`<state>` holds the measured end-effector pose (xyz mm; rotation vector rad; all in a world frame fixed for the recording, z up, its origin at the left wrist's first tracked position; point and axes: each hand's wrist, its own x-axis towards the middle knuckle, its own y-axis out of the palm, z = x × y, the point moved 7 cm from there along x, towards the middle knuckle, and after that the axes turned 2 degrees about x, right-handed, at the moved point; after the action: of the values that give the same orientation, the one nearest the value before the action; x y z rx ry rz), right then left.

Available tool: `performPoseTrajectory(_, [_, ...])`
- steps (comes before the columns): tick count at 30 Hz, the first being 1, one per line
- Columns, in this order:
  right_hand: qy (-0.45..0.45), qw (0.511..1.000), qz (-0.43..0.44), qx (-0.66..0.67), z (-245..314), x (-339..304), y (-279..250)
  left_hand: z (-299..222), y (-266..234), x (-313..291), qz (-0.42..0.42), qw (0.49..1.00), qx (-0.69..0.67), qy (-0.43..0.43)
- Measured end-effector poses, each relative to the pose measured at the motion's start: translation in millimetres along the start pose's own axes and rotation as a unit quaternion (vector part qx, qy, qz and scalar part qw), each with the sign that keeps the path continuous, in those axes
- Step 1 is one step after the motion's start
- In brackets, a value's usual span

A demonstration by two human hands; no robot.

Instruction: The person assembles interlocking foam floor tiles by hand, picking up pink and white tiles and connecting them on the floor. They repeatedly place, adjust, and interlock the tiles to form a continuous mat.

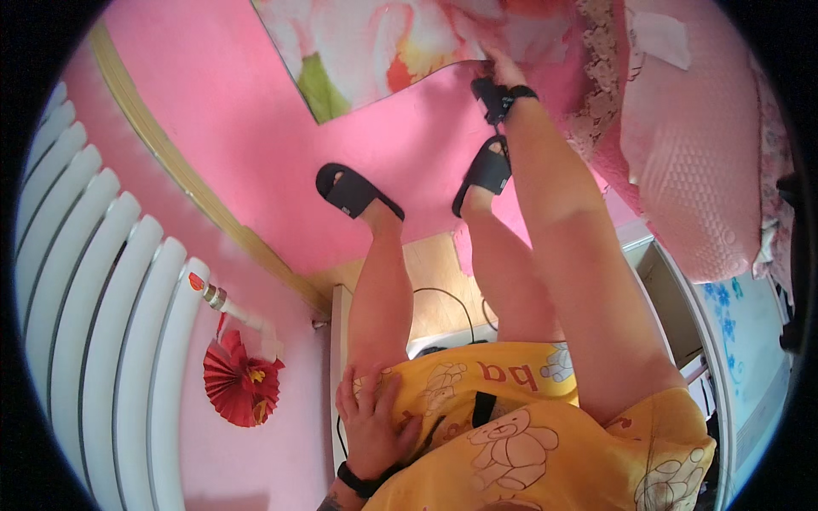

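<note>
My right arm stretches far forward, and my right hand (506, 70) is at the near edge of a flower-printed mat (358, 51). That edge curves up toward my fingers, which appear closed on it; the fingertips are partly hidden. A black device (492, 100) is strapped to the right wrist. My left hand (375, 419) lies flat on my yellow bear-print clothing (511, 447), fingers spread and holding nothing. A black band (368, 481) circles the left wrist.
Black slippers (348, 189) are on my feet on the pink floor covering (256, 162). A white radiator (119, 281) and a red paper fan ornament (243, 379) are on the left. To the right are a pink quilted cover (690, 179) and an open drawer (669, 294).
</note>
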<state>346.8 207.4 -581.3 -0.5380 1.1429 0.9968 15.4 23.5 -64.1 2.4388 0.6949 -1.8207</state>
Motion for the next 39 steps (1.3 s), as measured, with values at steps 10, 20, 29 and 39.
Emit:
performPoseTrajectory(10, [-0.186, 0.947, -0.074, -0.251, 91.7, -219.1, 122.3, 32.7, 28.4, -24.6, 0.001, 0.992, -0.032, 0.118])
performPoseTrajectory(20, [-0.412, 0.843, 0.112, -0.328, 252.9, -641.5, 222.3, -9.5, -52.8, -112.6, -0.074, 0.946, -0.299, 0.098])
performPoseTrajectory(29, [-0.405, 0.850, 0.158, -0.299, 242.9, -1013.1, 130.0, -118.9, -235.2, -280.6, -0.434, 0.820, -0.192, 0.320])
performPoseTrajectory(39, [-0.608, 0.657, -0.427, -0.129, 144.4, -1316.7, -96.7, -267.4, -189.9, -338.9, -0.386, 0.745, 0.104, 0.534])
